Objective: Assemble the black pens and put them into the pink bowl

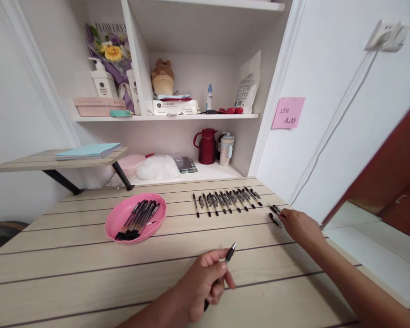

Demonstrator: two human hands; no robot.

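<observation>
In the head view, the left hand [210,280] is at the lower middle, above the wooden table [123,282], with its fingers closed round a pen [230,253]; the silver cone tip and black grip stick out past the thumb, angled up and to the right, and a dark end shows below the palm. The right hand [299,225] reaches in from the right side, its fingertips at a small group of pen pieces [276,220] near the table's right edge; whether it grips any of them I cannot tell. To the left of these, well apart from the left hand, a row of slim pen parts [226,201] lies slanted on the slats, with dark ends pointing towards the person. Further left, a pink scalloped bowl [115,212] holds a bundle of thin sticks with dark ends [136,221], all leaning the same way. Behind the table, a dark red jug [207,148] stands beside a speckled cup with a handle [226,152]. A pink sticky note [288,113] is on the white wall at right.
</observation>
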